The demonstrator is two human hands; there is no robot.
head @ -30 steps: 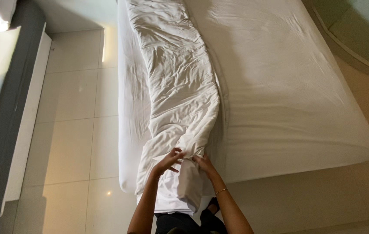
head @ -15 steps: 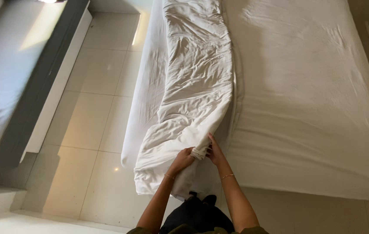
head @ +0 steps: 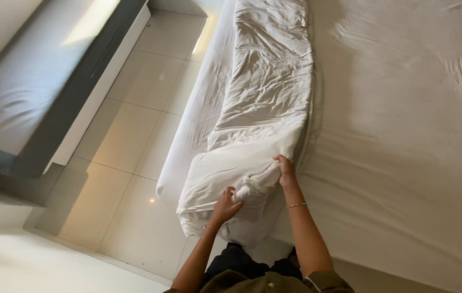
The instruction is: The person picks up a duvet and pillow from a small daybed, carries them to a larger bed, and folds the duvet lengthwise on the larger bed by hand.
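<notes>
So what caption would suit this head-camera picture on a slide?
Both hands, left hand and right hand, grip the bunched white duvet at the bed's foot.

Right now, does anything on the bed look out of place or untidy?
Yes. The crumpled white duvet lies bunched in a long heap along the mattress edge, overhanging the side. Left hand and right hand grip its near end.

Bedroom: big bed with white fitted sheet, rumpled white duvet along its edge, pale tiled floor beside the bed.
</notes>
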